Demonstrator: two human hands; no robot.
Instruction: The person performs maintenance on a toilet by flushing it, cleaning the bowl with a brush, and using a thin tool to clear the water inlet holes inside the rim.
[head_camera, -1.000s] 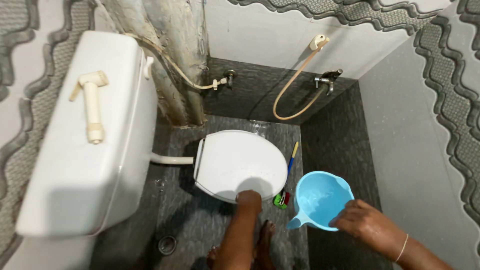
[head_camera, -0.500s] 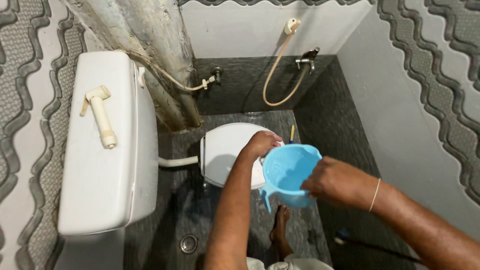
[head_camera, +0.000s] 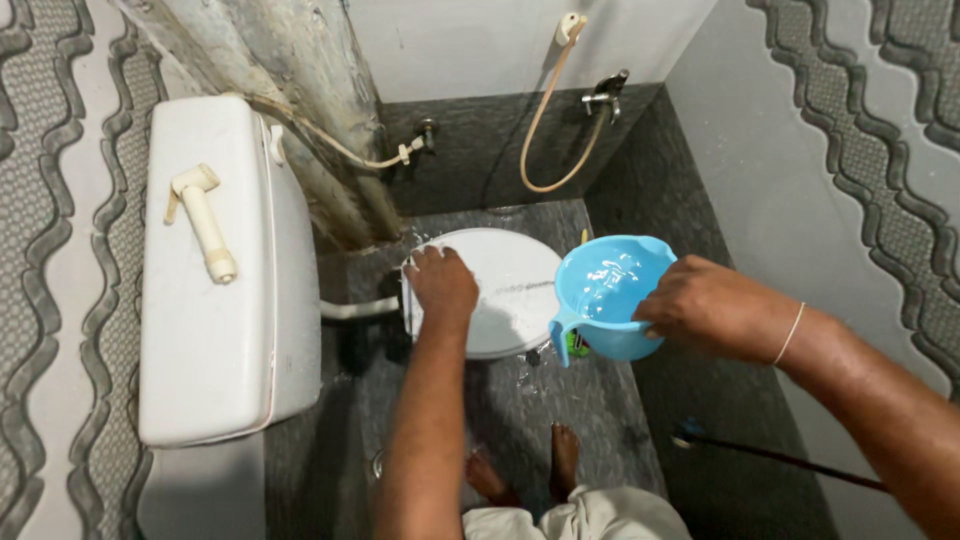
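Your left hand (head_camera: 442, 285) lies flat on the white toilet lid (head_camera: 500, 290), fingers together near its left edge. Your right hand (head_camera: 705, 308) grips the blue mug (head_camera: 610, 295) by its rim, fingers curled, held tilted just right of the lid with water inside.
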